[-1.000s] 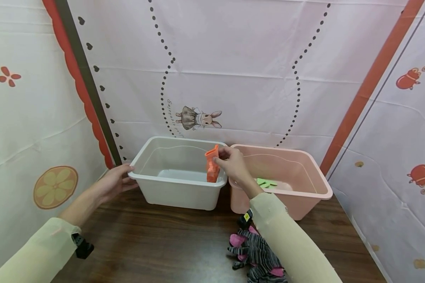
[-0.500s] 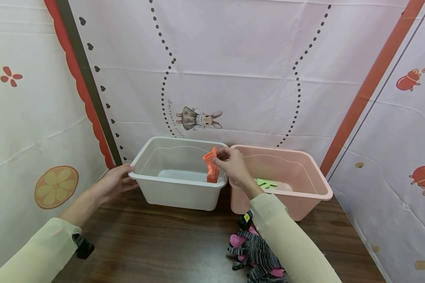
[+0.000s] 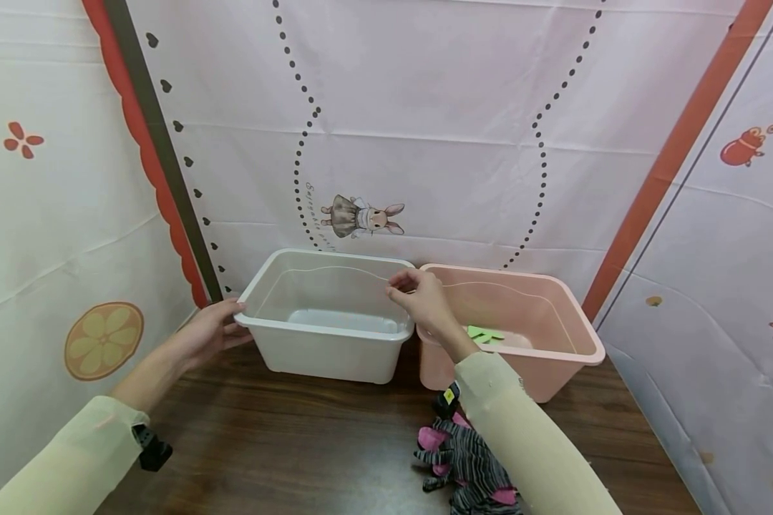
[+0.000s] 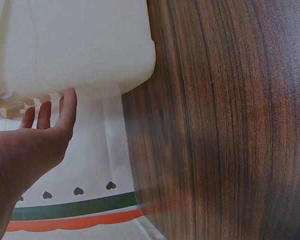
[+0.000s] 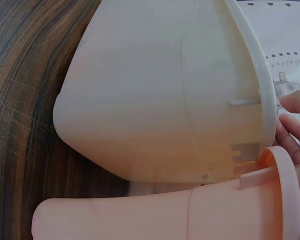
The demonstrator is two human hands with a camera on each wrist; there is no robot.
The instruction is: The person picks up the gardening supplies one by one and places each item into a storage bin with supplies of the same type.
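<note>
In the head view my left hand (image 3: pixel 212 327) grips the left rim of a white plastic bin (image 3: pixel 325 352), thumb at the rim and fingers below it. The left wrist view shows those fingertips against the bin's outer wall. My right hand (image 3: pixel 423 299) is over the bin's right end, fingers loosely bent and holding nothing. In the right wrist view its fingertips lie just beyond the white rim. The orange sock-shaped piece is hidden from every view now.
A pink plastic bin (image 3: pixel 537 368) stands right beside the white one, with green flat pieces (image 3: pixel 483 334) inside. A striped grey and pink plush toy (image 3: pixel 467 458) lies on the dark wooden table (image 3: pixel 283 443) under my right forearm. Printed cloth (image 3: pixel 425 86) walls the back and sides.
My right hand has let go of the orange sock-shaped piece, which tilted left and then dropped out of sight into the white bin. The left hand has stayed at the rim.
</note>
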